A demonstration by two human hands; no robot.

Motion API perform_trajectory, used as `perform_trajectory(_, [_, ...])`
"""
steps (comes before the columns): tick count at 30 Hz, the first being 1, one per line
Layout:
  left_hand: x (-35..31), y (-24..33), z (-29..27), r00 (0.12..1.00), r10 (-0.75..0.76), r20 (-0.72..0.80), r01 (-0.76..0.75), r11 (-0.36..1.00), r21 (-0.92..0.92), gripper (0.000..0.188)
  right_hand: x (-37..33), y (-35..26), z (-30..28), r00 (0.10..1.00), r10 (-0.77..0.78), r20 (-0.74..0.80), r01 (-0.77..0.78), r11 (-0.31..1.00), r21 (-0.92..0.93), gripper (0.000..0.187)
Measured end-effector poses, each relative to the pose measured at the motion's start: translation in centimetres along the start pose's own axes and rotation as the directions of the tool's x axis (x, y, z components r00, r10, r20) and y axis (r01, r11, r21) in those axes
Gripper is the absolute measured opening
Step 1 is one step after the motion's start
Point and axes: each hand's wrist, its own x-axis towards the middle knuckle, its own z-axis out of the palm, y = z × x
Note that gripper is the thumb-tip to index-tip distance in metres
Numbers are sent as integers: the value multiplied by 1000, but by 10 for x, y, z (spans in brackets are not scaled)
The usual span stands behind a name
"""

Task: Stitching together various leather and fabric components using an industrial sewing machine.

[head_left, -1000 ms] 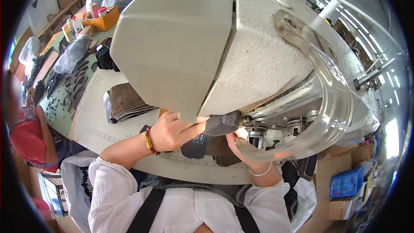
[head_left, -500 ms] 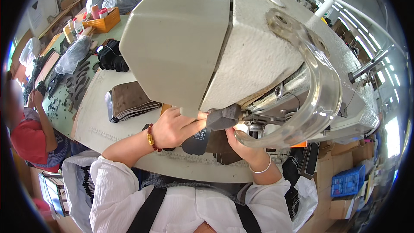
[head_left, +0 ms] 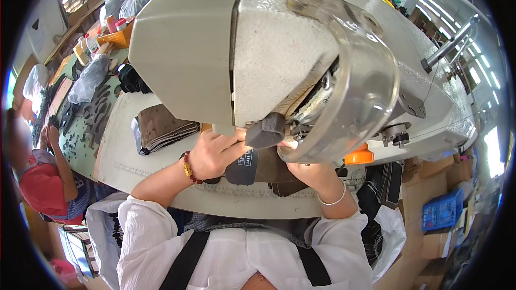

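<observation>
Both hands are at the needle area of a large cream sewing machine. My left hand has curled fingers, its fingertips hidden behind a dark grey foam pad on the machine. From the other side, my right hand reaches in below the clear curved guard; most of its fingers are hidden. What lies between the fingertips is out of sight. Beneath the pad, dark brown fabric pieces lie on the table beside a dark grey flat piece with a printed patch.
A folded stack of brown fabric lies left on the white table. An orange round part sits right of the guard. At the far left, another person in a red top works at a green table. A blue basket stands at right.
The view has shifted, so the machine appears further left and more of its right side shows, with the orange part now in plain sight. Both hands stay by the needle area.
</observation>
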Motion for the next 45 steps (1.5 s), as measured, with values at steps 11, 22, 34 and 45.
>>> perform_trajectory(11, [4, 2, -13, 997, -14, 72, 13, 1000, 5, 45, -22, -42, -114, 960, 156, -234, -135, 985, 106, 15])
perform_trajectory(22, [5, -1, 6, 997, 38, -70, -34, 998, 61, 39, -136, 200, -357, 220, 688, -692, -508, 686, 521, 55])
perform_trajectory(34, [-6, 33, -2, 891, 386, -240, -364, 922, 132, 13, -105, 211, -415, 312, 730, -608, -866, 481, 133, 54])
perform_trajectory(45, [-8, 51, -5, 884, 385, -264, -366, 923, 121, 6, -52, -49, -87, 988, 156, -10, -157, 984, -80, 37])
